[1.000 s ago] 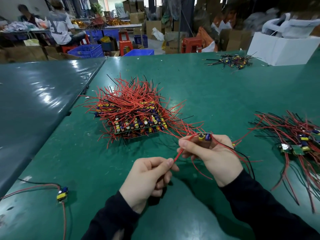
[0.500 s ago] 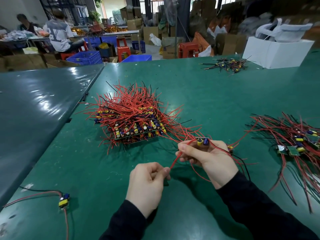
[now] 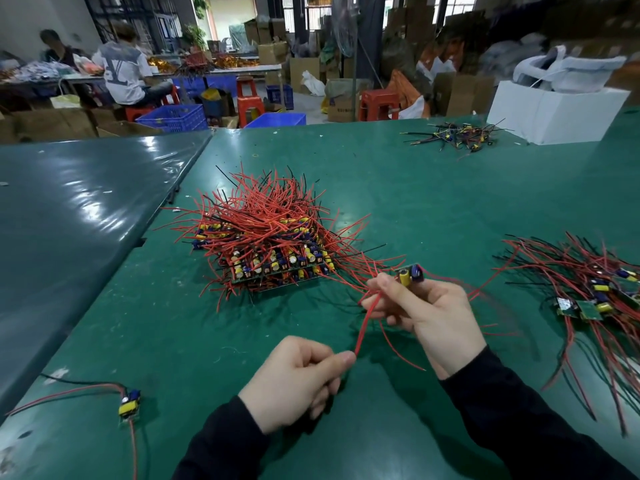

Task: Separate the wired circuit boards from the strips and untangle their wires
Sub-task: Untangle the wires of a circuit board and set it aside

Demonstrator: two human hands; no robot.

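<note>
Pinching the end of a thin red wire [image 3: 367, 320] between thumb and forefinger, the left hand [image 3: 294, 379] sits low at centre frame. Just above and right of it, the right hand [image 3: 429, 313] grips a small circuit board with yellow and blue components [image 3: 410, 273]. On the green table [image 3: 415, 188], a tangled heap of red-wired board strips [image 3: 266, 244] lies at centre, and a spread pile of separated wired boards [image 3: 595, 289] lies at the right edge.

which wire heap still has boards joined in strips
The big central heap: its boards sit in joined rows, while the right-hand heap holds loose single boards.
</note>
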